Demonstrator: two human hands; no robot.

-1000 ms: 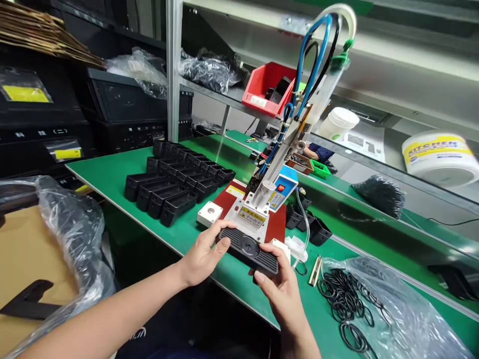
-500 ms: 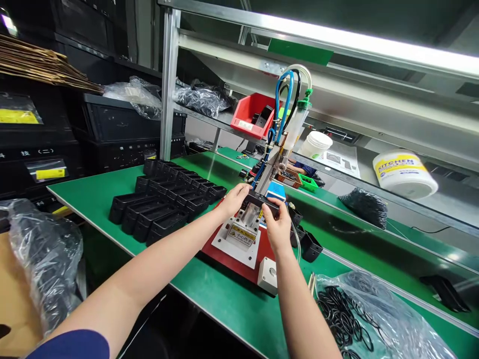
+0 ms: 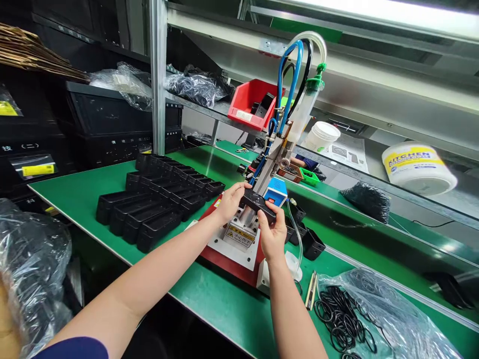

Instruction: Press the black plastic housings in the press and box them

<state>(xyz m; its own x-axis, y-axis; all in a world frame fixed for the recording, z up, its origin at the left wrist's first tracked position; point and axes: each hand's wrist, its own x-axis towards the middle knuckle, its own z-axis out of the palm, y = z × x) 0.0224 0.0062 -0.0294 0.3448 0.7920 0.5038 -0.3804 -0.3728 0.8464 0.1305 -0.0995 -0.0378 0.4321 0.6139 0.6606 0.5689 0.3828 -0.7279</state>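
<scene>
A black rectangular plastic case [image 3: 255, 199] is between my two hands, on or just above the metal post of a small bench machine. My left hand [image 3: 230, 203] is closed on its left end. At the other end my right hand [image 3: 272, 233] grips it between thumb and fingers. Directly over the case stands the machine's slanted metal head [image 3: 270, 167], with a syringe [image 3: 299, 117] and blue and black tubes. Whether its lower tip touches the case I cannot tell. A yellow warning label [image 3: 240, 236] faces me below, above the red base [image 3: 217, 258].
Rows of black cases [image 3: 157, 224] stand left on the green table [image 3: 198, 299]. At right lie black rubber rings [image 3: 342, 316], a clear plastic bag [image 3: 396, 319] and tweezers [image 3: 311, 290]. A red bin [image 3: 249, 102] and a white tub [image 3: 417, 169] sit on the shelf.
My view has come nearer to the machine. The case is turned so that more of its dark upper face shows. Both hands still hold its ends.
</scene>
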